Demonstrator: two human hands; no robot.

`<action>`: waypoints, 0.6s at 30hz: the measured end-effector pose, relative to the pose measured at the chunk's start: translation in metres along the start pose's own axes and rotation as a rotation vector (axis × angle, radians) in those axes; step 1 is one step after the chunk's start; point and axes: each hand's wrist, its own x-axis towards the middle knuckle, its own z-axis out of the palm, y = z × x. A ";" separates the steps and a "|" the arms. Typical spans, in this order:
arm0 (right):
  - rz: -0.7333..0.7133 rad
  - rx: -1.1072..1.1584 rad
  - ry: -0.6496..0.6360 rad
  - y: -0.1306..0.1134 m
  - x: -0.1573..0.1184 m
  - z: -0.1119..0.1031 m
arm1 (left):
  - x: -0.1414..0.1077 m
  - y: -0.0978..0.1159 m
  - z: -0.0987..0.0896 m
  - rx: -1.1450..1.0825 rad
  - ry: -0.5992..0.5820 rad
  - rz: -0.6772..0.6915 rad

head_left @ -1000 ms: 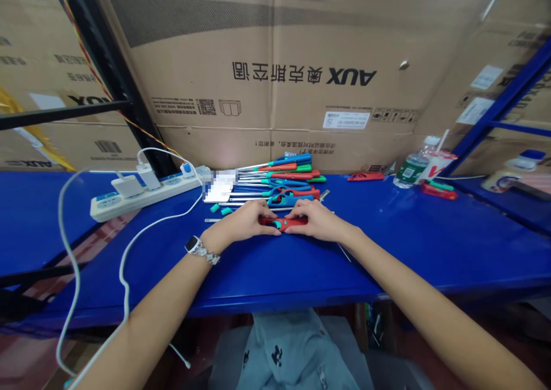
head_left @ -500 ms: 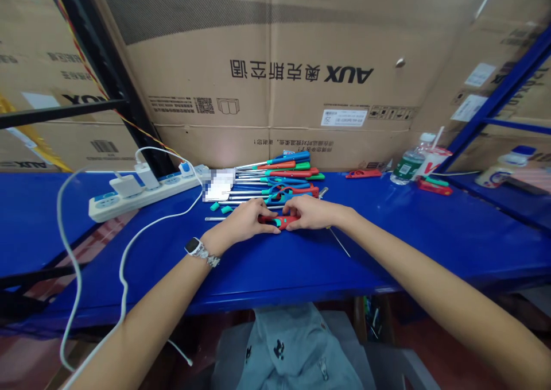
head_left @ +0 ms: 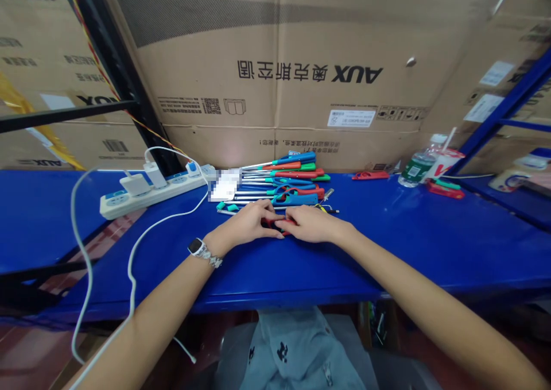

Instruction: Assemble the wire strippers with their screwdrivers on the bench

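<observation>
Between my hands, low over the blue table, is a red long-nosed lighter, mostly covered by fingers. My left hand is closed around its left part, thumb along the near side. My right hand closes over the other end, its fingers meeting the left fingertips. Past the right hand shows a thin piece with yellow on it; I cannot tell whether that hand holds it. Just behind lie several long-nosed lighters in a row, among them a blue one, with metal tubes pointing left. Small teal pieces lie near the tubes.
A white power strip with plugs and a trailing cable is at left. Rightward are a red lighter body, a bottle, a cup and red and green parts. Cardboard stands behind.
My right hand has turned and come over the red lighter, hiding its teal part. The thin rod by my right wrist has swung from pointing toward me to lying farther back. The view shifted slightly.
</observation>
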 end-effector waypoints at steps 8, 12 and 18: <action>-0.064 0.036 0.138 0.009 -0.003 0.011 | 0.000 0.018 -0.004 0.147 0.147 -0.006; -0.066 0.210 0.203 0.013 -0.005 0.008 | -0.002 0.030 -0.009 0.168 0.506 -0.009; -0.004 0.483 0.370 0.006 0.000 0.017 | 0.002 0.037 -0.005 -0.029 0.877 -0.268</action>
